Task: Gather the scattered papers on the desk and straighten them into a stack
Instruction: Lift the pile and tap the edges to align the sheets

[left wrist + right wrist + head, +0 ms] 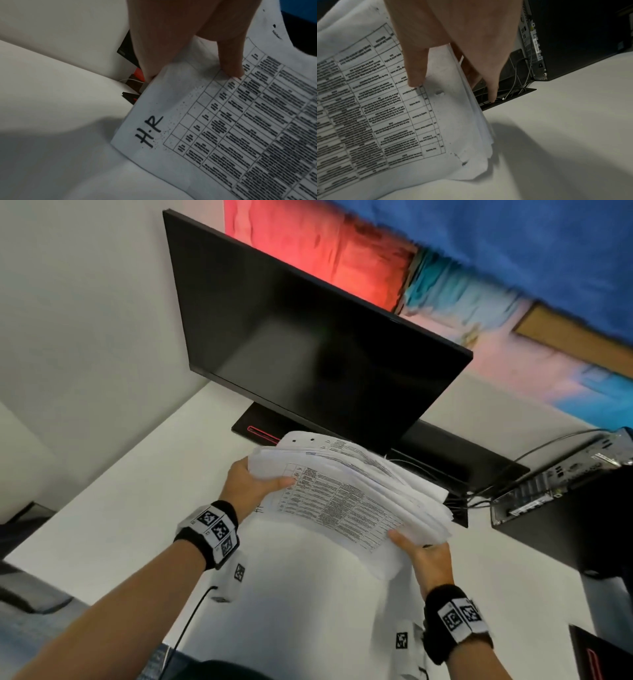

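A loose bundle of white papers (346, 501) with printed tables hangs above the white desk (120, 508), its sheets uneven at the edges. My left hand (253, 484) grips the bundle's left side, thumb on top (231, 65) and fingers underneath. My right hand (424, 553) holds the right side, thumb (416, 70) on the top sheet and fingers behind the edge. The top sheet (223, 135) bears a handwritten "H.R" next to its table. In the right wrist view the paper edges (479, 121) fan out unevenly.
A dark monitor (308, 347) on a black base stands just behind the papers. At the right a black computer case (565, 508) sits with cables (479, 494) running into a slot in the desk. A wall borders the desk at the left.
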Motion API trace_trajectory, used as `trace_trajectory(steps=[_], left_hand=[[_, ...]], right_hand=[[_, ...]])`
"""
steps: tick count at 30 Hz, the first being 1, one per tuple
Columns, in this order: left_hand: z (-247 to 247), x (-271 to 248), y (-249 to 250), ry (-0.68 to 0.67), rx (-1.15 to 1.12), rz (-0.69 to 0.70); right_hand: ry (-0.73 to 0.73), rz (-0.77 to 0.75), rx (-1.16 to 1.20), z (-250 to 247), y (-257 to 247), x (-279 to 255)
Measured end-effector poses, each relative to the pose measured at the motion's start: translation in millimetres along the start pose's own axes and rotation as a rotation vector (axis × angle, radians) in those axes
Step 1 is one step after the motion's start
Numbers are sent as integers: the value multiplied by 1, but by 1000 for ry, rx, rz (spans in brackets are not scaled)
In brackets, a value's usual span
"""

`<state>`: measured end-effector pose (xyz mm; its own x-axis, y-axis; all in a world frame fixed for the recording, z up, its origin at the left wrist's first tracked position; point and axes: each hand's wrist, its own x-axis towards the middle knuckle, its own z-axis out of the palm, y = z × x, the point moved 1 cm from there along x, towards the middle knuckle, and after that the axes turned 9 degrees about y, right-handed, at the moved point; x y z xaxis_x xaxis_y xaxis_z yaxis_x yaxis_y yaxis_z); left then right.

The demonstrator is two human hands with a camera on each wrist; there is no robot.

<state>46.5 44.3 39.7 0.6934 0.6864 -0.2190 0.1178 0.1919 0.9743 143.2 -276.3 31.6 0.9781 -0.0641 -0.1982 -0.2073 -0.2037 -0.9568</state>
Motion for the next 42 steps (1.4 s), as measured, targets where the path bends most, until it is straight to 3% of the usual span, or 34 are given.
trace_trajectory(steps=[7,15,19,23,30,36,39,42], left_hand=[[-1,10,-3,-34,84,-31],[-6,10,-28,-62,238,-96],[-2,5,-16,55,146,-33],[-6,5,-2,58,123,49],[3,6,27,92,30,126],[23,17,48,267,14,55],[21,25,50,338,-12,-13],[14,26,48,217,-24,-87]], right_hand=[[-41,-10,71,1,-10,8],[-137,122,71,-2,-6,-2],[-70,19,98,-2,-21,-10],[-93,-123,64,-8,-25,-6],[-106,-230,-20,-8,-27,-1],[-114,-178,5,-1,-29,1],[-142,-48,25,2,-24,3],[-176,94,-36,5,-14,8]])
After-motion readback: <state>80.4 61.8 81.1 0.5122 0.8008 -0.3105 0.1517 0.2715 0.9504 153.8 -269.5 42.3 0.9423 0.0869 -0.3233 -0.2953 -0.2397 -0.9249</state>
